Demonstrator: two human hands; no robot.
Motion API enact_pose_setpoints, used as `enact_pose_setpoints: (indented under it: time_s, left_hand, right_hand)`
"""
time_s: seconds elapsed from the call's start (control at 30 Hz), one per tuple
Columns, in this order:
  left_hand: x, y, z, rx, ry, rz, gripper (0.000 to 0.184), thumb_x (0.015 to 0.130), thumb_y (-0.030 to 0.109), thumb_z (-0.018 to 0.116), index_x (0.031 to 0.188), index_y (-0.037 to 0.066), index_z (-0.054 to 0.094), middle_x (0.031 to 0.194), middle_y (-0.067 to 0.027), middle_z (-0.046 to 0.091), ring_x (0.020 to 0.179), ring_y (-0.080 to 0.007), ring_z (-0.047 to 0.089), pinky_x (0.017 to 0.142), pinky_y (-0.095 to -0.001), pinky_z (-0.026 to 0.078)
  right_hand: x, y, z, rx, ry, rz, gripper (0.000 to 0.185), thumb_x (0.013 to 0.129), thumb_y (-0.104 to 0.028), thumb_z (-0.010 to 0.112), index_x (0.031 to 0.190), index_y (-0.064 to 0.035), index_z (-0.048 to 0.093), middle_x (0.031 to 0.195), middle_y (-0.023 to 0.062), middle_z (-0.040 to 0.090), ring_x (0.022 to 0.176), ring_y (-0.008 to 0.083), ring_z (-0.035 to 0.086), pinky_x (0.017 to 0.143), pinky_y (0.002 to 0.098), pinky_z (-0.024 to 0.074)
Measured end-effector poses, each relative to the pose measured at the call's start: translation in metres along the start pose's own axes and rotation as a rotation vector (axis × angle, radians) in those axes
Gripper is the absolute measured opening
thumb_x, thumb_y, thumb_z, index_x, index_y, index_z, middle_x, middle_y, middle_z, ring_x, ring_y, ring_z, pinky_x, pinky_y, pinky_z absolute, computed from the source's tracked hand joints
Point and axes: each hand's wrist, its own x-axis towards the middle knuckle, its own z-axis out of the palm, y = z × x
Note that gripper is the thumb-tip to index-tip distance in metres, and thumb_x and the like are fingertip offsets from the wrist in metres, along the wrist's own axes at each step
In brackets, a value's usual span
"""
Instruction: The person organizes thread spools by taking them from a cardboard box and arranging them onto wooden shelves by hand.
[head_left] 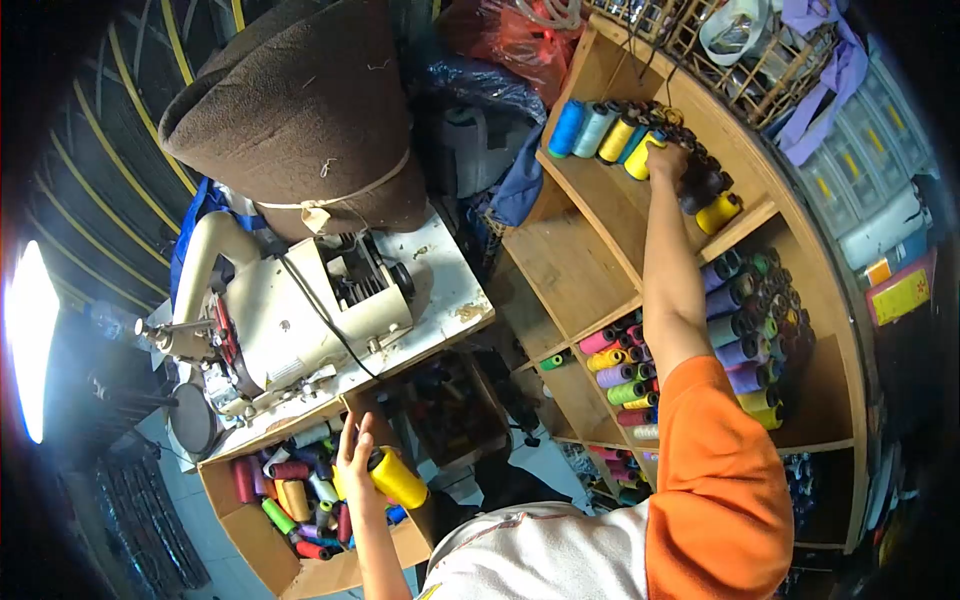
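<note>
My right hand (668, 162) reaches into the upper shelf compartment, its fingers closed around a yellow thread spool (640, 160). That spool stands in a row beside a pale yellow spool (615, 140), a light blue-grey spool (594, 130) and a blue spool (566, 128). Low over a cardboard box, my left hand (354, 455) has some fingers stretched upward. A large yellow thread spool (400, 480) lies against its palm side and looks held there; the grip itself is partly hidden. More yellow shows on the other side of the wrist.
The cardboard box (270, 550) holds many mixed-colour spools. A sewing machine (300, 310) stands on a worn white table (455, 290), with a large brown fabric bundle (300, 130) behind it. The wooden shelf (575, 265) has several compartments with stacked spools. A bright lamp (30, 340) glows at left.
</note>
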Motion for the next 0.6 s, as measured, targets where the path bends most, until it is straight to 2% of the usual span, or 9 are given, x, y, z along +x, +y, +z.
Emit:
enact_pose_setpoints:
  time_s: [0.07, 0.17, 0.23, 0.33, 0.43, 0.47, 0.53, 0.57, 0.6]
  left_hand:
    - [-0.003, -0.008, 0.001, -0.022, 0.051, -0.013, 0.063, 0.084, 0.017, 0.061, 0.140, 0.004, 0.035, 0.133, -0.0134, 0.052, 0.063, -0.0222, 0.063, 0.057, -0.0335, 0.054]
    - [-0.003, -0.016, 0.004, -0.028, 0.040, -0.054, 0.062, 0.084, 0.020, 0.061, 0.139, 0.003, 0.036, 0.132, -0.0132, 0.052, 0.066, -0.0224, 0.063, 0.058, -0.0343, 0.054]
    - [-0.001, -0.015, 0.013, -0.012, 0.031, -0.063, 0.061, 0.084, 0.021, 0.060, 0.138, 0.002, 0.038, 0.131, -0.0134, 0.053, 0.068, -0.0219, 0.063, 0.060, -0.0338, 0.053]
    - [0.009, -0.017, 0.019, -0.059, -0.008, -0.067, 0.056, 0.085, 0.016, 0.063, 0.135, 0.003, 0.042, 0.129, -0.0131, 0.055, 0.067, -0.0213, 0.063, 0.061, -0.0334, 0.054]
    - [0.015, -0.013, 0.033, -0.069, -0.043, -0.046, 0.054, 0.086, 0.015, 0.061, 0.135, 0.002, 0.042, 0.129, -0.0143, 0.055, 0.073, -0.0214, 0.064, 0.065, -0.0328, 0.054]
    - [0.018, -0.012, 0.039, -0.090, -0.057, -0.051, 0.054, 0.086, 0.017, 0.060, 0.135, 0.002, 0.042, 0.128, -0.0146, 0.055, 0.073, -0.0218, 0.063, 0.066, -0.0334, 0.054]
    - [0.027, -0.013, 0.047, -0.151, -0.096, -0.064, 0.055, 0.086, 0.021, 0.059, 0.134, 0.002, 0.043, 0.124, -0.0144, 0.058, 0.074, -0.0223, 0.062, 0.067, -0.0351, 0.053]
    - [0.029, -0.013, 0.053, -0.199, -0.082, -0.095, 0.051, 0.086, 0.024, 0.060, 0.130, 0.003, 0.048, 0.111, -0.0121, 0.063, 0.072, -0.0222, 0.061, 0.066, -0.0355, 0.052]
    - [0.036, -0.010, 0.062, -0.311, -0.089, -0.136, 0.046, 0.086, 0.025, 0.060, 0.126, 0.004, 0.051, 0.102, -0.0097, 0.064, 0.072, -0.0225, 0.060, 0.066, -0.0357, 0.051]
  right_hand:
    - [0.001, 0.001, 0.010, -0.065, 0.109, -0.076, 0.051, 0.073, -0.038, 0.075, 0.110, -0.0055, 0.063, 0.111, 0.0203, 0.063, 0.106, 0.0344, 0.060, 0.093, 0.0403, 0.0467]
    - [-0.011, -0.004, -0.004, -0.034, 0.070, -0.094, 0.049, 0.074, -0.038, 0.073, 0.108, -0.0038, 0.062, 0.115, 0.0202, 0.061, 0.108, 0.0342, 0.058, 0.094, 0.0403, 0.0455]
    - [-0.021, -0.011, -0.022, 0.030, -0.065, -0.083, 0.051, 0.074, -0.038, 0.073, 0.108, -0.0020, 0.062, 0.115, 0.0211, 0.060, 0.109, 0.0343, 0.058, 0.095, 0.0400, 0.0450]
    - [-0.015, 0.005, -0.003, -0.072, 0.074, -0.178, 0.050, 0.073, -0.037, 0.073, 0.109, -0.0032, 0.062, 0.112, 0.0200, 0.063, 0.107, 0.0344, 0.059, 0.093, 0.0404, 0.0465]
    - [-0.022, 0.005, -0.006, 0.009, 0.101, -0.184, 0.052, 0.073, -0.037, 0.073, 0.110, -0.0033, 0.062, 0.108, 0.0198, 0.064, 0.102, 0.0347, 0.061, 0.089, 0.0419, 0.0478]
    - [-0.025, 0.003, -0.005, -0.034, 0.141, -0.118, 0.046, 0.075, -0.031, 0.072, 0.110, -0.0031, 0.062, 0.108, 0.0194, 0.065, 0.098, 0.0324, 0.063, 0.082, 0.0413, 0.0498]
    - [-0.049, 0.003, -0.019, 0.174, 0.020, -0.205, 0.039, 0.076, -0.027, 0.072, 0.105, -0.0040, 0.064, 0.104, 0.0158, 0.066, 0.092, 0.0271, 0.065, 0.075, 0.0377, 0.0508]
    - [-0.065, 0.003, -0.028, 0.280, -0.038, -0.247, 0.035, 0.076, -0.025, 0.072, 0.103, -0.0045, 0.065, 0.102, 0.0140, 0.067, 0.089, 0.0244, 0.066, 0.072, 0.0360, 0.0513]
    - [-0.105, -0.014, -0.057, 0.428, -0.270, -0.210, 0.028, 0.077, -0.022, 0.072, 0.099, -0.0057, 0.065, 0.098, 0.0098, 0.067, 0.084, 0.0197, 0.065, 0.067, 0.0325, 0.0504]
